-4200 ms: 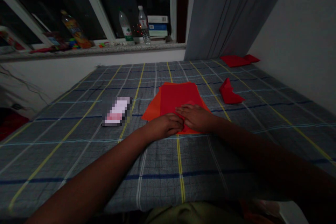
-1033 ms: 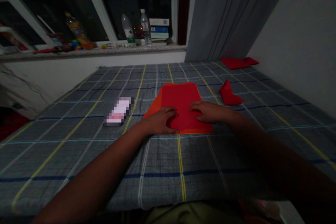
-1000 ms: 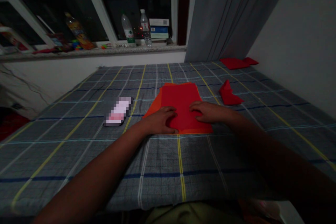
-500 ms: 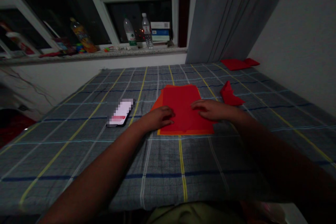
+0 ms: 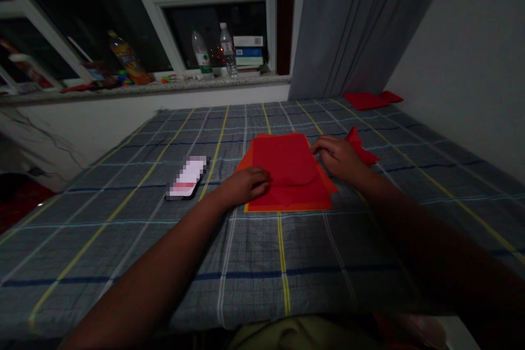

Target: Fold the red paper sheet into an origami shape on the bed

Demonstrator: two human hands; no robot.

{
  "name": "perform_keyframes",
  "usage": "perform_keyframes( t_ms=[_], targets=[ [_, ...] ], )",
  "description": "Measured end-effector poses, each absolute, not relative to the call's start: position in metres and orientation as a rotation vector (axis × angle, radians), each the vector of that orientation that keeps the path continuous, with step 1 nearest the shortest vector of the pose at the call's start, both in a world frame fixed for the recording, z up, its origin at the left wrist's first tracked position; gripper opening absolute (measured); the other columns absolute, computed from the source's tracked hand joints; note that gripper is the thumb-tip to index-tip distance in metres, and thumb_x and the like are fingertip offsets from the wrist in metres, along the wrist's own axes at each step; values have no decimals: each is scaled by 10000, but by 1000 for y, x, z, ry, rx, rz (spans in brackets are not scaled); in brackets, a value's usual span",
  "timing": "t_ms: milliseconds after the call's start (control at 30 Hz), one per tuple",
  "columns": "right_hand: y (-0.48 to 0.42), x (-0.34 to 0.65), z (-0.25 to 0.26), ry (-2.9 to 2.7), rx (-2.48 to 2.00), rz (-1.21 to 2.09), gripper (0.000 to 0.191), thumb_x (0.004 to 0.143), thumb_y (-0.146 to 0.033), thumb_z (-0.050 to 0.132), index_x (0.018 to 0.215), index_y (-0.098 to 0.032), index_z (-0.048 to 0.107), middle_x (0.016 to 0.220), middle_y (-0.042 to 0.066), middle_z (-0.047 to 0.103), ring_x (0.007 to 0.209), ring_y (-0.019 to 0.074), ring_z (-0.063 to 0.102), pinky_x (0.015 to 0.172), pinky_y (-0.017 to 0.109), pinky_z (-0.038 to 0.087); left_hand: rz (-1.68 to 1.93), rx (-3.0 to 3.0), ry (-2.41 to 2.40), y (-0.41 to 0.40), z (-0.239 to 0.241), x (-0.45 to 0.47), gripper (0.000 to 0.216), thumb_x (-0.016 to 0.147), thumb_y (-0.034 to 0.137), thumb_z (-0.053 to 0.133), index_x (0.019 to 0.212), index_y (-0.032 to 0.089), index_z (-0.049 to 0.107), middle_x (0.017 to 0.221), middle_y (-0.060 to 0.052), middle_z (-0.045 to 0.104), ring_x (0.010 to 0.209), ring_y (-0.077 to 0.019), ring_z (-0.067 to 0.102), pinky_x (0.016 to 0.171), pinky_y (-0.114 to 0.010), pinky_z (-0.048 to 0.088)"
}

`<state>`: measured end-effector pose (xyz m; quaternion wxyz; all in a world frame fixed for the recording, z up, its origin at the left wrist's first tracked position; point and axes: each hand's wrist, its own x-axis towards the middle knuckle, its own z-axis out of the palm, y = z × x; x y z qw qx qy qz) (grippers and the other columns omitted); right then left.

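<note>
A stack of red and orange paper (image 5: 295,200) lies on the plaid cloth in front of me. Its top red sheet (image 5: 283,156) has its near edge shifted back and bowed up a little, baring another red sheet below. My left hand (image 5: 249,183) rests on the stack's left edge, fingers slightly apart on the paper. At the right edge my right hand (image 5: 334,154) has its fingers closed in a pinch on the top sheet. A folded red paper piece (image 5: 361,147) stands just behind the right hand, partly covered by it.
Left of the stack lies a phone (image 5: 187,178) with a lit screen. More red paper (image 5: 367,100) sits at the far right corner of the plaid cloth (image 5: 164,240). Bottles (image 5: 203,57) and stacked boxes (image 5: 249,53) stand on the windowsill beyond.
My right hand has moved from the sheet's surface to its right edge and closed there. The top sheet's near edge has lifted and slid away from me. My left hand stays put.
</note>
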<state>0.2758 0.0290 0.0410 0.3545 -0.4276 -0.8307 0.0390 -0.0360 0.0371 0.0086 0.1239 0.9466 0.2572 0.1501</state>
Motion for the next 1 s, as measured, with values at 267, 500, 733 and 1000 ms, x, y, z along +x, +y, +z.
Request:
perform_keyframes(
  t_ms=[267,500,733,1000],
  targets=[
    [9,255,34,-2044,-963,72,266,821,-125,396,801,-239,636,819,72,620,865,242,601,842,408,491,562,2682,1010,34,8,-33,160,936,235,481,894,164,618,857,-65,642,772,-177,592,709,-293,444],
    [-9,216,17,-2466,-721,165,323,903,-204,489,1183,-192,648,1160,127,661,1111,256,583,991,442,477,727,2552,1210,36,7,-32,187,911,263,471,791,176,586,772,-32,600,707,-165,551,655,-283,393],
    [-6,212,-4,-2644,-859,159,818,826,-547,668,1491,-138,422,1540,189,411,1431,338,348,1171,513,307,995,2109,1387,42,-3,-32,217,879,330,496,739,187,579,646,-1,597,602,-145,558,583,-250,406],
    [-3,213,1,-2615,-887,109,636,851,-309,616,1454,-161,477,1476,144,512,1362,292,455,1149,480,342,1091,1453,1360,38,-5,-28,191,813,375,545,794,188,577,637,-16,637,519,-162,641,436,-214,423]
  ],
)
